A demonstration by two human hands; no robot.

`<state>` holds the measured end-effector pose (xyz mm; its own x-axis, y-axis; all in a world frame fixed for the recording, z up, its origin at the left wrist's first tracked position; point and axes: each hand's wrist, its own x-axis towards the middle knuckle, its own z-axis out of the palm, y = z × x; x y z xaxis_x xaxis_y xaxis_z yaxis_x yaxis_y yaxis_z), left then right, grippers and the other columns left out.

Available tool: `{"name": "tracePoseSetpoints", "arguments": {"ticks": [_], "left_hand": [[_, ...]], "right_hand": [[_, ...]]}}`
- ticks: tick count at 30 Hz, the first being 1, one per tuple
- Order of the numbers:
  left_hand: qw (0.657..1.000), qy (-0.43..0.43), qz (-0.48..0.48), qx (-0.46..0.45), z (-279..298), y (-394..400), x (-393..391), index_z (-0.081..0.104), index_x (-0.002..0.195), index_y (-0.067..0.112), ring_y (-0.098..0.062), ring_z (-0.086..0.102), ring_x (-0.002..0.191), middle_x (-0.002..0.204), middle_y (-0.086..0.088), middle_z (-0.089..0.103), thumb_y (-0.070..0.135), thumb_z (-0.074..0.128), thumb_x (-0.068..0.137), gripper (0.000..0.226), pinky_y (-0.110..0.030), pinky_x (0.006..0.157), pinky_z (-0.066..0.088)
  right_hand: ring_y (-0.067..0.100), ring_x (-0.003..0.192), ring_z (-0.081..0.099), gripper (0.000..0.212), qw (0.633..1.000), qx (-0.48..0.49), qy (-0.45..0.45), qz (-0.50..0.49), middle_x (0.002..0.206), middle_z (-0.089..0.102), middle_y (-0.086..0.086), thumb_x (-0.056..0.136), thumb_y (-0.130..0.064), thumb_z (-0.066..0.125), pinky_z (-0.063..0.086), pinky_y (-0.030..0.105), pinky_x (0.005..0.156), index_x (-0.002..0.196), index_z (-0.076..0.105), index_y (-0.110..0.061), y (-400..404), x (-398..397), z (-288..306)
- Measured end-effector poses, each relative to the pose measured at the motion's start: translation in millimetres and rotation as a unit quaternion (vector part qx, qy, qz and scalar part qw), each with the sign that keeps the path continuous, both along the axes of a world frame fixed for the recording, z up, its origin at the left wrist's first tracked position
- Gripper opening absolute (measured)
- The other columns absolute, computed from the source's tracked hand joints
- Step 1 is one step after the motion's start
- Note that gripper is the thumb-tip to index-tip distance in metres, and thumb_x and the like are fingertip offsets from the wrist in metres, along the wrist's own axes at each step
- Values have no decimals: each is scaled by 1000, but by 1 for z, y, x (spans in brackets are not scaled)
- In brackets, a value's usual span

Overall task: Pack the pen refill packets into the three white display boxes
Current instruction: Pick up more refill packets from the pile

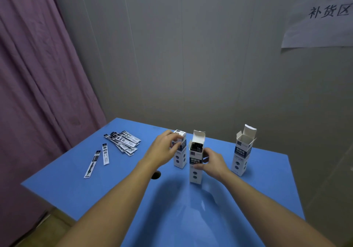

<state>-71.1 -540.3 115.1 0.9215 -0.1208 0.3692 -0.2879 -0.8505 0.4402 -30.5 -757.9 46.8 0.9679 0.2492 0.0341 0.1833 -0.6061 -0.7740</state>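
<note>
**Two boxes in hand, loose refills waiting on the left**

The left hand is curled round the top of the leftmost box, fingers over its closed lid and thumb at the near face. The right hand holds the middle box at mid-height, fingers and thumb pinching its side. That box stands upright with its top flap raised, and dark refill packets show inside its mouth. The two boxes stand just beside each other, near the middle of the blue table.

Well to the right stands the third box, upright, all its top flaps open, untouched; whether anything is inside cannot be told from here.

To the left of the hands lies a fanned heap of refill packets, overlapping one another, and nearer the edge two single packets lie apart from the heap, flat on the table.

The boxes look like thin card: light, tall and narrow, so likely to tip if pushed high up, and easy to dent if squeezed. A steadying hold at mid-height on the side faces seems safest while filling. The packets are long, thin and probably slick film over a stiff refill; they should bend little but may slide out of a loose pinch. Taking several together near the middle, aligned lengthwise, then feeding them end-first into an open mouth, looks the sensible way.

Behind the table are a grey wall, a purple curtain and a paper sign.
</note>
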Motion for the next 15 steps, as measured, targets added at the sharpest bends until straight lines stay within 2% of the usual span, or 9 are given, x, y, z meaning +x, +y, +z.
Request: {"name": "tracePoseSetpoints", "arguments": {"ticks": [5, 8, 11, 15], "left_hand": [[998, 41, 49, 28, -22, 24, -23, 70, 113, 29, -7, 58, 78, 97, 16, 56, 23, 54, 97, 23, -37, 79, 53], [992, 82, 79, 48, -36, 40, -35, 69, 107, 37, -5, 57, 80, 94, 19, 58, 35, 52, 94, 21, -37, 80, 54], [985, 109, 122, 56, -46, 56, -47, 68, 108, 38, -5, 54, 83, 95, 18, 58, 40, 51, 94, 22, -36, 83, 53], [974, 133, 177, 56, -54, 66, -65, 67, 111, 34, -7, 57, 86, 98, 15, 59, 40, 53, 96, 21, -32, 79, 51]], "right_hand": [[18, 96, 63, 52, 999, -6, 42, -31, 110, 66, -1, 75, -28, 87, 51, 31, 83, 116, 59, -17, -3, 3, -12], [21, 105, 61, 55, 995, -77, 60, -26, 115, 64, 3, 76, -31, 85, 50, 31, 85, 118, 55, -13, 1, 2, -16], [24, 101, 58, 59, 980, -162, 109, -45, 113, 58, 7, 78, -40, 82, 45, 32, 74, 116, 50, -9, 3, -6, -10], [22, 74, 58, 24, 951, -268, 156, -15, 91, 59, 5, 84, -32, 68, 58, 34, 71, 89, 54, -12, 6, -24, -2]]}}
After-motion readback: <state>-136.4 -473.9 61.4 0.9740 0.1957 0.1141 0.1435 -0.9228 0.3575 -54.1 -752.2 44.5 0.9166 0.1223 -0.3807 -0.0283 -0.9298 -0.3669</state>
